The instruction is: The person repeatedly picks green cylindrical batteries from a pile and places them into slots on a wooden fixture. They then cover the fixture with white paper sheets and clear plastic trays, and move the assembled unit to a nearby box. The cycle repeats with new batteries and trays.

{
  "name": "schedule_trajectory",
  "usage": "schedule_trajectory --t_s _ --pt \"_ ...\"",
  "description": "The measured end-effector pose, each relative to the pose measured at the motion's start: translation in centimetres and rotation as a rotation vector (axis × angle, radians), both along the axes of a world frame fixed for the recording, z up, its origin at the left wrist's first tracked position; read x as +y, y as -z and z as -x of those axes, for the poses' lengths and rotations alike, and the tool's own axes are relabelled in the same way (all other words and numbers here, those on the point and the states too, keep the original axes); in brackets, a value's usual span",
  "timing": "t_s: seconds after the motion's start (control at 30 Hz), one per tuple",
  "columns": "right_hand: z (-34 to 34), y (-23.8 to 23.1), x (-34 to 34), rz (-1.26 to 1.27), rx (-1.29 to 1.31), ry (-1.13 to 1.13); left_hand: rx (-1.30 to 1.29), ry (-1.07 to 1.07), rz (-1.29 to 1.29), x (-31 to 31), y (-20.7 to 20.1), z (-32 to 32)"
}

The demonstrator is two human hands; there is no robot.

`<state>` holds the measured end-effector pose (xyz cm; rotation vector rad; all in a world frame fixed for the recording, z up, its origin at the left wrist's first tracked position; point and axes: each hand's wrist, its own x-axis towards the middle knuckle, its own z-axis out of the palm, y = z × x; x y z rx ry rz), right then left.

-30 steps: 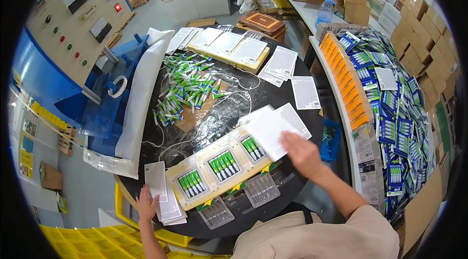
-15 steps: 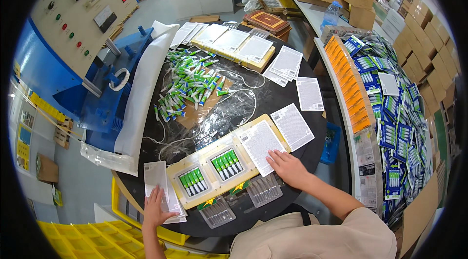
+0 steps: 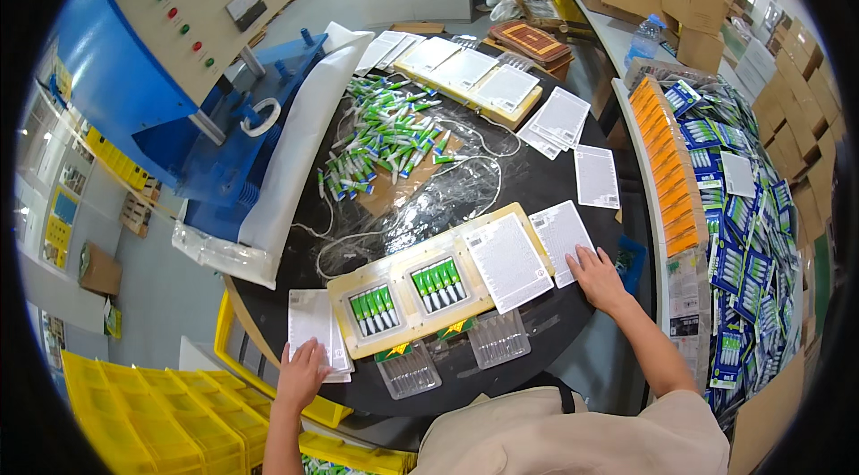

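A long yellow tray lies across the near part of the black round table. Two of its windows hold rows of green-and-white tubes, and a white printed card covers its right end. My right hand rests, fingers extended, on the near right edge of a loose card beside the tray. My left hand lies with fingers spread on the near part of a small stack of white cards left of the tray. Two clear blister shells sit along the tray's near edge.
A heap of loose tubes and white cord lie beyond the tray. A second tray with cards stands farther back. A blue machine is on the left, finished blister packs pile up on the right, and yellow crates stand near left.
My right hand has moved right, off the card on the tray and onto the loose card beside it. My left hand stays at the card stack. The view has shifted.
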<state>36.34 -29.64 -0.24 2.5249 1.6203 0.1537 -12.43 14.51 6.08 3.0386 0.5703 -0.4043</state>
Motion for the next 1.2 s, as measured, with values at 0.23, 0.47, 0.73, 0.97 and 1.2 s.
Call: schedule_trajectory --t_s 0.23,0.47,0.73,0.97,1.2 --pt "0.7 -2.6 0.6 -0.048 -0.168 -0.086 -0.136 -0.058 -0.011 -1.5 2.0 0.4" --pt "6.7 -12.1 6.1 -0.716 -0.086 0.001 -0.248 -0.032 -0.114 -2.3 -0.2 1.8" --pt "16.7 -6.5 15.9 -0.467 0.009 -0.395 -0.572 -0.001 -0.121 -11.6 -0.5 -8.8" --pt "17.4 -3.9 14.8 -0.384 0.038 -0.326 -0.555 -0.033 -0.041 -15.6 4.9 -13.2" --pt "16.5 -4.2 15.5 -0.377 0.158 -0.324 -0.586 -0.123 0.258 -15.1 5.0 -12.3"
